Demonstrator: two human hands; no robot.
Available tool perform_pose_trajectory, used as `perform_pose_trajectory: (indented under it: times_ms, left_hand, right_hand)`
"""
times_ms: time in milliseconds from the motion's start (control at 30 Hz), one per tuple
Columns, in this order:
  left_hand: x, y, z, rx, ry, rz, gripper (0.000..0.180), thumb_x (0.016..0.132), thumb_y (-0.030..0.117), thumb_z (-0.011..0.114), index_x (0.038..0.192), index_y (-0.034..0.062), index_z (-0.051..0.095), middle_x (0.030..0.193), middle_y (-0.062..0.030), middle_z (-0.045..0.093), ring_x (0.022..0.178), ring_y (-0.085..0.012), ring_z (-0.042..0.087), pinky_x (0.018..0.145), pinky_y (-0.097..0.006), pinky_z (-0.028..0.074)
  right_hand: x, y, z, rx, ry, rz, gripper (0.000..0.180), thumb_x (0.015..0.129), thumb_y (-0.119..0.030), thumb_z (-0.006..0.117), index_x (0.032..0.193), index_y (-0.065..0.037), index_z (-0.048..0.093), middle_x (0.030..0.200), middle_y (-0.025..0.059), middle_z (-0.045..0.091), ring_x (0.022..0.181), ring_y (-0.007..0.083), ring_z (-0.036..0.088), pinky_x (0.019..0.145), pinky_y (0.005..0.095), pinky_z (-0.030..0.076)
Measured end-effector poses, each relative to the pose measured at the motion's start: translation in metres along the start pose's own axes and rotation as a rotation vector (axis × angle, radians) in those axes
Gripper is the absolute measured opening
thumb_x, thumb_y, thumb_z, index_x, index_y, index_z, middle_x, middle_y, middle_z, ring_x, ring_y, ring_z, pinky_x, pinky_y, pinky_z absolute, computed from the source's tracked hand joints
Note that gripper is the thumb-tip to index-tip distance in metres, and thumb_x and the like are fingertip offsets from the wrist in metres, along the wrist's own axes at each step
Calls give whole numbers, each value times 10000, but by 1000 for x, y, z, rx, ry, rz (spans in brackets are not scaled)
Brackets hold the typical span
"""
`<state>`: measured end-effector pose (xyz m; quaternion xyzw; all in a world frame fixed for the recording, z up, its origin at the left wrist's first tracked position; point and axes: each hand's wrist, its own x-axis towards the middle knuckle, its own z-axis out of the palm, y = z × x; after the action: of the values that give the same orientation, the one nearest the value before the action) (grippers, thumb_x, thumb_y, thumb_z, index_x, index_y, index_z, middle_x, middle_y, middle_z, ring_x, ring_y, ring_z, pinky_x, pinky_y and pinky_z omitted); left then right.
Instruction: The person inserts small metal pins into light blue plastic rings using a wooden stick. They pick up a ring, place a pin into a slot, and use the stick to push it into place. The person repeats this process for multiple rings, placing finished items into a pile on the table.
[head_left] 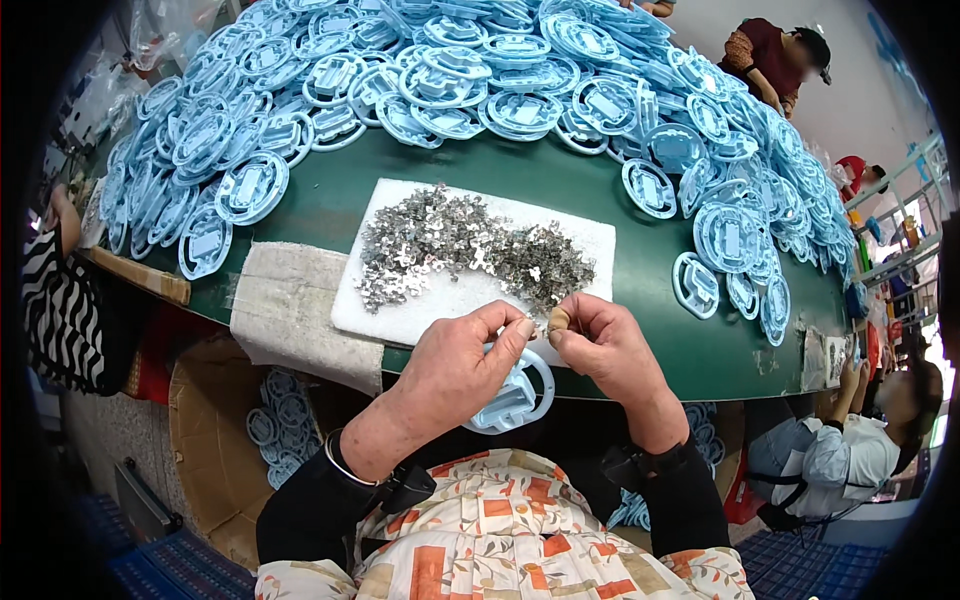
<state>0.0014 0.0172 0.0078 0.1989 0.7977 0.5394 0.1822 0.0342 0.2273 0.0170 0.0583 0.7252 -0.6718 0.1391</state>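
Note:
My left hand (455, 365) is closed, thumb and forefinger pinched, at a light-blue plastic ring part (507, 402) that hangs at the table's front edge. The part has a round rim and a raised block inside; my left hand covers some of it. Close beside it, the fingers of my right hand (610, 352) are pinched together at the top of the part. What lies between those fingertips is too small to make out. Just beyond both hands, many small silvery metal clips (440, 240) lie heaped on a white foam board (590, 235).
Piles of the same blue ring parts (520, 110) cover the back and sides of the green table (325, 205). A greyish padded block (290, 300) lies left of the board. Below stands a cardboard box (210, 440) with more parts. Other people (835, 455) are around the table.

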Motion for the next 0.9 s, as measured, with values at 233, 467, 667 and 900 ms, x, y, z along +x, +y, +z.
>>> perform_pose_trajectory:
  times_ms: [233, 467, 667, 900]
  left_hand:
    - [2, -8, -4, -146, 16, -83, 265, 1047, 220, 560, 1149, -5, 658, 899, -39, 703, 798, -72, 611, 710, -263, 513]
    - [2, -12, -2, -156, 67, -117, 265, 1063, 197, 521, 1158, -20, 640, 863, -29, 681, 774, -66, 587, 697, -259, 500]
    - [5, -12, 0, -142, 87, -125, 267, 1068, 197, 515, 1164, -21, 635, 872, -34, 682, 779, -66, 590, 697, -262, 500]
    - [4, -10, 0, -213, 45, -170, 265, 1004, 139, 626, 1220, -15, 617, 926, -43, 691, 795, -58, 603, 708, -237, 522]
  right_hand:
    - [-15, 10, -1, -145, 119, -221, 66, 830, 1, 678, 848, -17, 617, 749, -57, 562, 638, 17, 455, 566, 201, 386]
    - [-12, 18, 12, -463, 161, -493, 120, 778, 20, 711, 850, -15, 622, 716, 31, 608, 545, 74, 531, 509, 244, 434]
    - [-6, 14, 15, -545, 157, -490, 121, 778, 20, 713, 854, -6, 622, 721, 64, 615, 555, 120, 568, 519, 268, 459]
    - [-7, 6, 19, -624, 139, -433, 119, 794, -19, 716, 857, -19, 614, 746, 111, 639, 581, 224, 633, 549, 332, 514]
